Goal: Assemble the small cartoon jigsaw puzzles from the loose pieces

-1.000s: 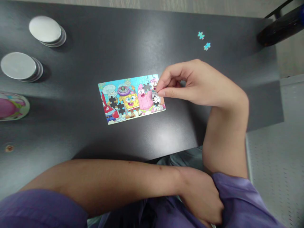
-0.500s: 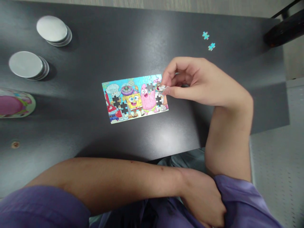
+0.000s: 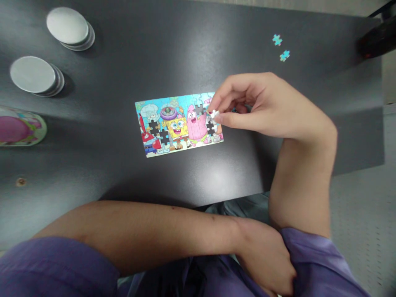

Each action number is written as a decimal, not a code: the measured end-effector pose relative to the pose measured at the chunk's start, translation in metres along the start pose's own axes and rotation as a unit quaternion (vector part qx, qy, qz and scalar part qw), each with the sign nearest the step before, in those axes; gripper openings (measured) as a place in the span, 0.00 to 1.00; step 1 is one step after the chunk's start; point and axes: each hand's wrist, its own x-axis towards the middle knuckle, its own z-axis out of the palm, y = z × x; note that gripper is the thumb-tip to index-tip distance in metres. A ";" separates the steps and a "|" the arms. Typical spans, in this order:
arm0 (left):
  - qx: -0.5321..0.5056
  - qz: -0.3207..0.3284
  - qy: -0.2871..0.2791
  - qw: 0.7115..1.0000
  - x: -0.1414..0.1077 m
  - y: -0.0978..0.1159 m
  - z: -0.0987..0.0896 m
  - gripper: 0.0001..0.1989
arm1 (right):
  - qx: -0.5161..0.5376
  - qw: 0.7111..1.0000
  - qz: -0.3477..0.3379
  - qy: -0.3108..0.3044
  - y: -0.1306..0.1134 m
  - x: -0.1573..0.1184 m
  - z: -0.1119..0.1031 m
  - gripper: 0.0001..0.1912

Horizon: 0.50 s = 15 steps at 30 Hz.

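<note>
Dark grey tabletop (image 3: 117, 49) spreads all round the grip, with pale flooring (image 3: 355, 214) out beyond its edge to the right. Right hand (image 3: 266, 103) has thumb and index finger closed in a narrow pinch on a pale puzzle piece (image 3: 213, 115), held by its rim over the right end of the puzzle (image 3: 176, 113). Most of that puzzle lies flat to the left of the pinch, with four dark gaps: one just below the held piece, one just up and left of it, and two farther off to the left. Left hand (image 3: 267, 260) is folded well below the grip, against the purple sleeve (image 3: 315, 247) of the right arm; its fingers are hidden, so I cannot tell whether it holds anything. Up and right of the pinch, well apart from it, lie two loose blue pieces (image 3: 277, 40) (image 3: 285, 55). Far to the left stand two metal tins (image 3: 67, 25) (image 3: 32, 74), with a pink printed lid (image 3: 21, 126) below them.

As I judge it, the small hold on the rim could let the piece twist or slip out, since only two fingertips bear on it. Knuckles and thumb also hide the puzzle's right edge, so a low brush of the fingers might lift or skew pieces there; with the left hand away from the puzzle, nothing visible steadies it against a sideways push
</note>
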 end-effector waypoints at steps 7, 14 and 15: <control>-0.093 0.244 0.053 0.964 -0.005 0.011 0.011 0.21 | -0.025 0.999 0.033 0.016 -0.002 0.001 0.006 0.10; -0.106 0.347 0.027 0.932 -0.005 -0.001 0.004 0.21 | -0.020 0.999 0.037 -0.010 0.000 0.002 0.008 0.06; -0.108 0.349 0.027 0.931 -0.005 -0.001 0.003 0.22 | -0.025 0.999 0.037 -0.013 0.000 0.002 0.007 0.06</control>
